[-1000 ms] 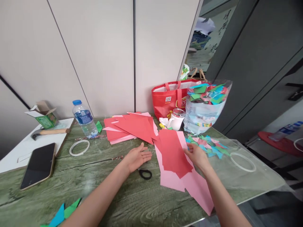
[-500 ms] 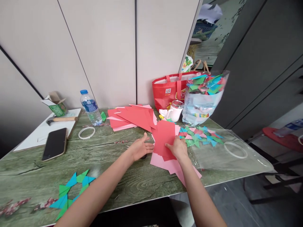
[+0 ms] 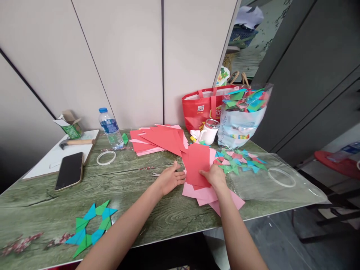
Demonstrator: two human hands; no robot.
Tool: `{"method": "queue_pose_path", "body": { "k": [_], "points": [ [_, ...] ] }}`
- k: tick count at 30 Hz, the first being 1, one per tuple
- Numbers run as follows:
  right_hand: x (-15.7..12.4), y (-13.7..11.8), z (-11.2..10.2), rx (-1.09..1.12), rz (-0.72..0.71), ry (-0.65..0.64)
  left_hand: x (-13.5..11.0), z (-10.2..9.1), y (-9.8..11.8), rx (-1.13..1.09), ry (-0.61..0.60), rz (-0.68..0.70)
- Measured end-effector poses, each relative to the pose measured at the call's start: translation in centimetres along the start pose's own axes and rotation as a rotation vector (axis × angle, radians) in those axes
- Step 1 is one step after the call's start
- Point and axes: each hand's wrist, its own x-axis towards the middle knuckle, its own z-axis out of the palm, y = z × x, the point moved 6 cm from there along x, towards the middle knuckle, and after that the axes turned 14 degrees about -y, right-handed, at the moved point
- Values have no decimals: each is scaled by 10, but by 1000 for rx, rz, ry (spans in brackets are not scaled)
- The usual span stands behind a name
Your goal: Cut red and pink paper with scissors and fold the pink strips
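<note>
A small stack of red and pink paper sheets (image 3: 197, 165) lies on the green table (image 3: 126, 187) in front of me. My right hand (image 3: 215, 176) rests on the stack's lower right part, fingers pressed down on the top red sheet. My left hand (image 3: 170, 178) lies open and flat against the stack's left edge, covering the black scissors seen earlier. A bigger pile of red and pink sheets (image 3: 159, 139) sits farther back.
Folded green, blue and pink paper pieces (image 3: 239, 160) lie right of the stack, beside a clear plastic sheet with a white ring (image 3: 281, 177). Behind stand a white mug (image 3: 208, 132), red bag (image 3: 204, 108), filled plastic bag (image 3: 242, 116). Left: bottle (image 3: 110, 128), phone (image 3: 69, 170), paper star ring (image 3: 91, 227).
My right hand slid left and pulled the spread sheets together into a tighter stack. My left hand moved up to the stack's left edge, over the scissors. The camera view tilted back.
</note>
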Motion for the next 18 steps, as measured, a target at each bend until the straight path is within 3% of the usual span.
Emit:
{"method": "queue_pose_path", "body": {
  "k": [4,7,11,14,18],
  "points": [
    [1,6,1,4,-20,-57,-2,5,-5,-14,-12,9],
    [-4,4,2,10,-46,10,-3,7,-6,-14,-12,14],
    [-8,2,-5,117,-194,107,-6,2,-6,-19,-16,-5],
    [-8,9,-18,342,-314,134,-12,-5,1,-5,-34,23],
    [-9,26,-32,891,-410,-4,-23,-8,15,8,-111,84]
  ]
}}
